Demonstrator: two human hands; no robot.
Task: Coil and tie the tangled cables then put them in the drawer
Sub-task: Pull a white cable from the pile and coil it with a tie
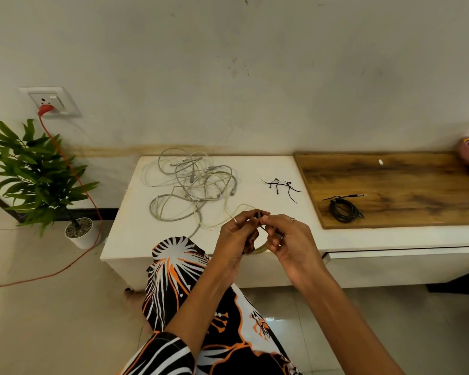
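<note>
Both hands raised over the bench's near edge, fingertips meeting. Left hand [237, 234] curled round a small coil of pale yellowish cable [260, 249], keeping the loops from springing apart. Right hand [284, 236] pinching a thin black tie [259, 221] at the coil's top, probably threading or cinching it.

Tangle of grey and off-white cables [192, 185] spread loose on the white bench [136, 231], one strand trailing toward the hands. Spare black ties [280, 185] just right of it, within reach. Black cable already coiled and tied [343, 209] parked on the brown wooden board [404, 185], not yet stowed. White drawer front [390, 262] below, apparently ajar.

Pale scuffed wall, tiled floor, potted green plant [35, 174], orange cord [73, 169] plugged into wall socket [52, 101].
</note>
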